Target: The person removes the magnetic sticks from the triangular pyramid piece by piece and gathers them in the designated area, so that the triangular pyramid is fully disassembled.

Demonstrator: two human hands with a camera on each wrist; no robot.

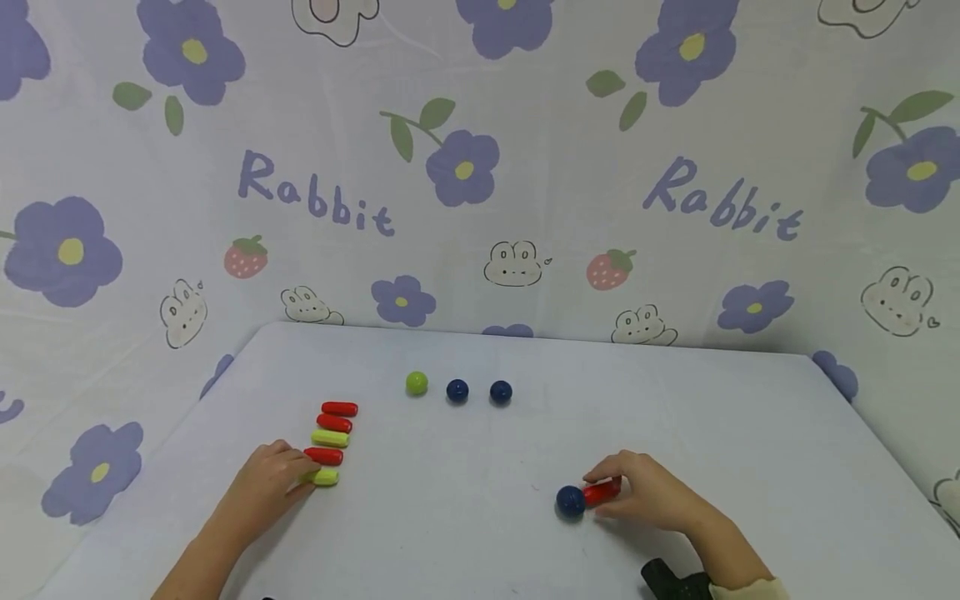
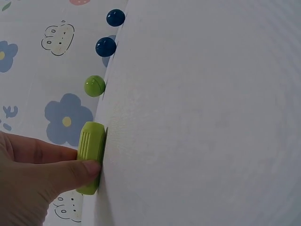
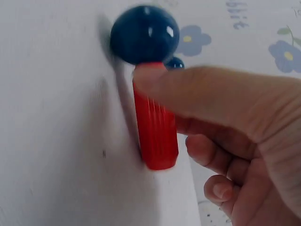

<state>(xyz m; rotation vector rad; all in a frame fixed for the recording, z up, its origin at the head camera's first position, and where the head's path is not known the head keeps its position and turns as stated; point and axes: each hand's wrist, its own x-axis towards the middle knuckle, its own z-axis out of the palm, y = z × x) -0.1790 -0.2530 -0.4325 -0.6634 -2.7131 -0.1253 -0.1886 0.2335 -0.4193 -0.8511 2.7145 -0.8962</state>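
At the front end of a column of small rods on the left, my left hand touches a lime-green grooved rod. The left wrist view has thumb and finger pinching that rod. Over on the right, my right hand pinches a red grooved rod between thumb and fingers. A dark blue ball sits against the end of this red rod. In the right wrist view the ball meets the rod's tip; the thumb hides part of the rod.
Behind the green rod lie a red rod, another lime-green rod and two more red rods. A green ball and two blue balls line the back of the white table. A black object is on the right wrist.
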